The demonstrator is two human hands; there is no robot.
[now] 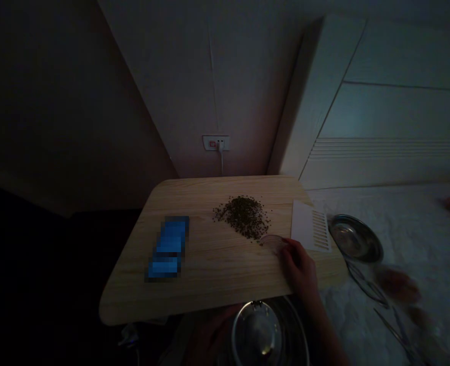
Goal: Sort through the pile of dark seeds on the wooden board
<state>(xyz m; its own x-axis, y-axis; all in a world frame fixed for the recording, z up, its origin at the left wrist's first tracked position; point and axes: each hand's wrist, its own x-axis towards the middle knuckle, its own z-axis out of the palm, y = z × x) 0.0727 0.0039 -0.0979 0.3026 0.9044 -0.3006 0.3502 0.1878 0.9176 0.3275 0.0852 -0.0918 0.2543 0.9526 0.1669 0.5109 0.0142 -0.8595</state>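
Note:
My right hand (300, 270) rests on the right part of a light wooden table top (209, 274). Its curled fingertips are closed on the edge of a small round pinkish thing (272, 242). That thing lies just below a heap of small dark seeds (244, 215). My left hand (208, 336) shows only dimly below the table's front edge, beside a shiny round metal vessel (258, 333). Its fingers are too dark to make out.
A blurred-out blue object (169, 247) lies on the table's left half. A white slotted card (310, 225) sits at the right edge. A metal bowl (355, 238) and wire tools (365, 284) lie on the white bedding. A smeared reddish shape (398, 285) is nearby. A wall socket (216, 143) is behind.

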